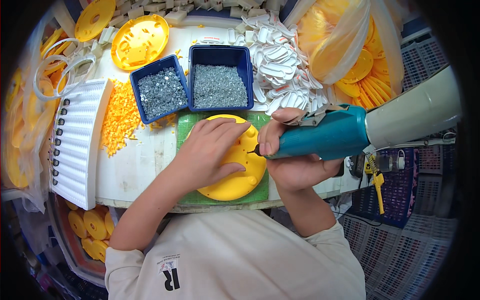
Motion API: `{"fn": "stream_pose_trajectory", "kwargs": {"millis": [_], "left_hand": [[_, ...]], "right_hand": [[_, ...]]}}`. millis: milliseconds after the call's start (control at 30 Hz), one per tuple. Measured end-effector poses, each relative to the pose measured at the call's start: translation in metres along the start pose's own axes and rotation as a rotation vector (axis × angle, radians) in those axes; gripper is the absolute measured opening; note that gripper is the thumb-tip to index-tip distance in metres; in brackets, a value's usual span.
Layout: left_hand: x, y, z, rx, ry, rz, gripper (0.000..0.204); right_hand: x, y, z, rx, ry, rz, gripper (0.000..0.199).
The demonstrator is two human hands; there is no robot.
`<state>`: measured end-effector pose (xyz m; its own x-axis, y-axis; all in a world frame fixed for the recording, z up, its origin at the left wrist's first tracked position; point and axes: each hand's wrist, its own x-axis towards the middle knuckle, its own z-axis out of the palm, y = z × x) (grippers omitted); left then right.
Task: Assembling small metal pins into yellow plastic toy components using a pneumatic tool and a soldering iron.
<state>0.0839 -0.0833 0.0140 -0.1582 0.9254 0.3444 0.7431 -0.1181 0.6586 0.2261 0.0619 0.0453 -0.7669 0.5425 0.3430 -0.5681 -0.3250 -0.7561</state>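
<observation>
My left hand point(207, 152) lies with its fingers stretched out over a round yellow plastic cover point(235, 186), pressing on its upper left part. The cover rests on a green mat point(191, 198) at the near edge of the table. In my right hand point(302, 172) is a teal electric screwdriver point(327, 134), held almost level with a finger by its metal lever. Its dark bit points left, over the right part of the cover; whether the tip touches a screw cannot be made out. A thick pale sleeve point(417, 112) extends from the screwdriver's rear toward the upper right.
Beyond the mat stand two blue bins, a smaller one point(165, 116) and a larger one point(220, 52), filled with small metal parts. Orange pieces point(120, 117) and a white ridged tray point(80, 145) lie left. White plastic parts point(277, 60) and bagged yellow covers point(357, 65) lie right.
</observation>
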Motion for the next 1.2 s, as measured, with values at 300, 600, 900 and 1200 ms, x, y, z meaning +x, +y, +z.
{"fn": "stream_pose_trajectory", "kwargs": {"millis": [300, 600, 900, 1200], "left_hand": [[-0.005, -0.004, 0.001, 0.048, -0.003, -0.02, 0.076], [0.003, -0.008, 0.012, 0.095, 0.01, 0.071, 0.034], [0.003, -0.009, 0.014, 0.057, 0.055, 0.049, 0.014], [-0.002, -0.01, 0.012, 0.146, 0.092, 0.015, 0.043]], "right_hand": [[0.004, 0.005, 0.002, 0.008, -0.044, 0.008, 0.112], [0.005, -0.003, 0.012, -0.047, -0.051, -0.002, 0.111], [0.002, 0.002, 0.01, -0.047, -0.006, -0.025, 0.109], [0.001, 0.0, 0.0, -0.093, 0.011, -0.028, 0.109]]}}
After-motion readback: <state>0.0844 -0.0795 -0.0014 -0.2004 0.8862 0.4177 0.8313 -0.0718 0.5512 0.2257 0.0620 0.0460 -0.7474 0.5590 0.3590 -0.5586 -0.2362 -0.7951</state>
